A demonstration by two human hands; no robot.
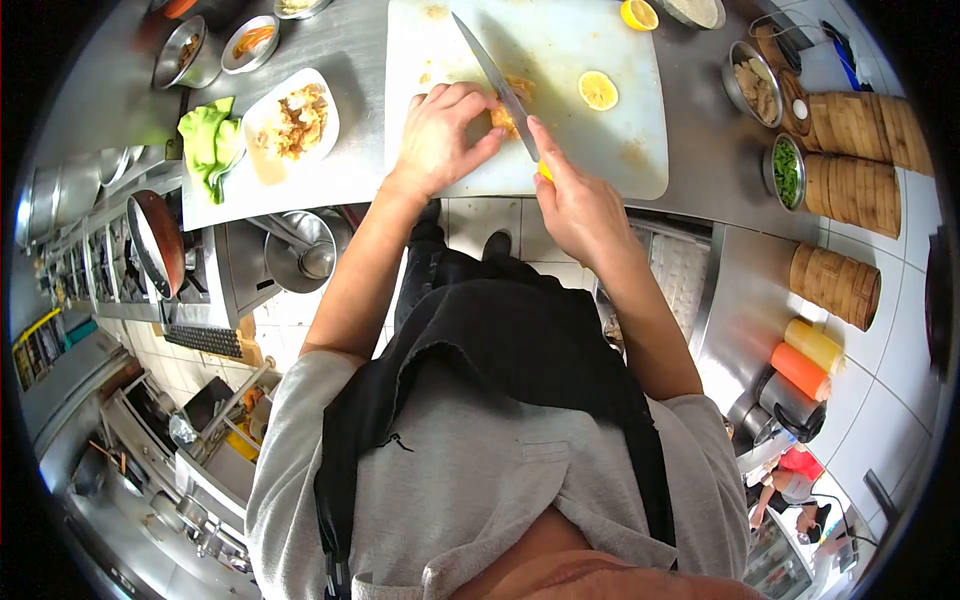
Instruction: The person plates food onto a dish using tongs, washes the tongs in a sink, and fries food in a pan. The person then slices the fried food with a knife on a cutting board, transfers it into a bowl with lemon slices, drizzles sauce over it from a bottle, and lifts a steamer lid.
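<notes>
My right hand (pixel 580 208) is closed round the yellow handle of a knife (pixel 495 78), its index finger along the blade. The blade lies over orange-brown food pieces (pixel 504 122) on the white cutting board (pixel 630 100). Beside the blade, on its left, my left hand (pixel 448 135) has its fingers bent and its fingertips at the food; whether it grips a piece is hidden. A lemon slice (pixel 598 91) lies to the right of the knife, and a cut lemon half (pixel 639 14) sits at the board's top edge.
Left of the board are a white dish (pixel 328 128) of chopped food, a green cloth (pixel 210 140) and metal bowls (pixel 200 66). On the right stand bowls of ginger-coloured pieces (pixel 757 90) and chopped greens (pixel 786 172), bamboo steamers (pixel 852 192) and bottles (pixel 800 372). A person (pixel 795 490) is at lower right.
</notes>
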